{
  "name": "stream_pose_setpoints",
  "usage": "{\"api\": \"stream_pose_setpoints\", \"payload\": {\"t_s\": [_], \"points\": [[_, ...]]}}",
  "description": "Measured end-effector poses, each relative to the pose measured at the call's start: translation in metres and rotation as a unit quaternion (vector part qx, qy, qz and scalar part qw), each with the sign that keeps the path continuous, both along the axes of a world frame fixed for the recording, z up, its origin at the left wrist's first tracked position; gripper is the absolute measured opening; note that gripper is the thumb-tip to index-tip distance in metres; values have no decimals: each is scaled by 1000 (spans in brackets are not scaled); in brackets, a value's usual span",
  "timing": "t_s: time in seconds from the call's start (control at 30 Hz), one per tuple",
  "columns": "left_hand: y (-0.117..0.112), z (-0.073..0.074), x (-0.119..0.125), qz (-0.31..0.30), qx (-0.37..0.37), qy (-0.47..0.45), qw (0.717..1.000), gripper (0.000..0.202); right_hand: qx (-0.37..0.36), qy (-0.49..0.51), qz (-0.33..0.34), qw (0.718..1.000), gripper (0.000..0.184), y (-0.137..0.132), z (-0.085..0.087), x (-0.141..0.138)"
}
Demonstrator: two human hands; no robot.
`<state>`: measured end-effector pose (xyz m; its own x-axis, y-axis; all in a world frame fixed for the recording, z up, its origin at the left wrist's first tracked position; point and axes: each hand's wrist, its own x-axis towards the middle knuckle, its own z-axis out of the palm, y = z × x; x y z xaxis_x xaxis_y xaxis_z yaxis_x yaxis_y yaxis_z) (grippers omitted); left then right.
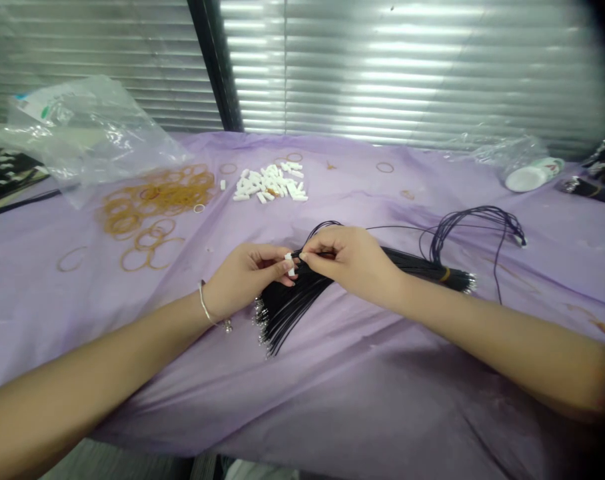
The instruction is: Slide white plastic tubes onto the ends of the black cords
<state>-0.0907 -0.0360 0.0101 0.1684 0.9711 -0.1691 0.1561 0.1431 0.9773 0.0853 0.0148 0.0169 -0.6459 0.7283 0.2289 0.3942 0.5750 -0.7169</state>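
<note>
My left hand (255, 277) pinches a small white plastic piece (289, 265) between thumb and fingers. Close beside it, my right hand (347, 260) is closed in a pinch on a thin black cord (296, 254), whose end meets the white piece; whether it goes inside I cannot tell. Under both hands lies a fanned bundle of black cords (295, 303) with shiny metal ends at the lower left. The bundle runs on to the right beneath my right hand, where a yellowish rubber band (446, 274) ties it.
Rubber bands (177, 190) lie heaped at the left, beside a pile of white pieces (270, 181). A clear plastic bag (97, 133) stands behind them. Looped black cords (475, 217) and a white round container (532, 175) are at the right. Purple sheeting (192, 373) covers the table.
</note>
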Motion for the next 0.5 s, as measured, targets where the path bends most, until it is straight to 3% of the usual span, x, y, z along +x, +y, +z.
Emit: {"api": "stream_pose_setpoints", "payload": {"t_s": [0.1,0.2,0.3,0.37,0.43,0.5], "points": [[-1,0,2,2,0,4,1000,19,33,-7,-6,999,13,0,-4,-2],[-1,1,2,3,-5,-1,1000,18,72,-18,13,997,14,-1,2,0],[-5,11,1,24,14,19,999,17,203,-40,41,977,12,-4,23,5],[-8,22,0,53,43,40,997,18,277,-55,56,958,45,-6,38,6],[-8,32,1,65,87,33,994,22,257,-70,73,961,67,-4,49,6],[-5,35,6,74,159,6,984,31,179,-56,79,979,43,2,57,9]]}}
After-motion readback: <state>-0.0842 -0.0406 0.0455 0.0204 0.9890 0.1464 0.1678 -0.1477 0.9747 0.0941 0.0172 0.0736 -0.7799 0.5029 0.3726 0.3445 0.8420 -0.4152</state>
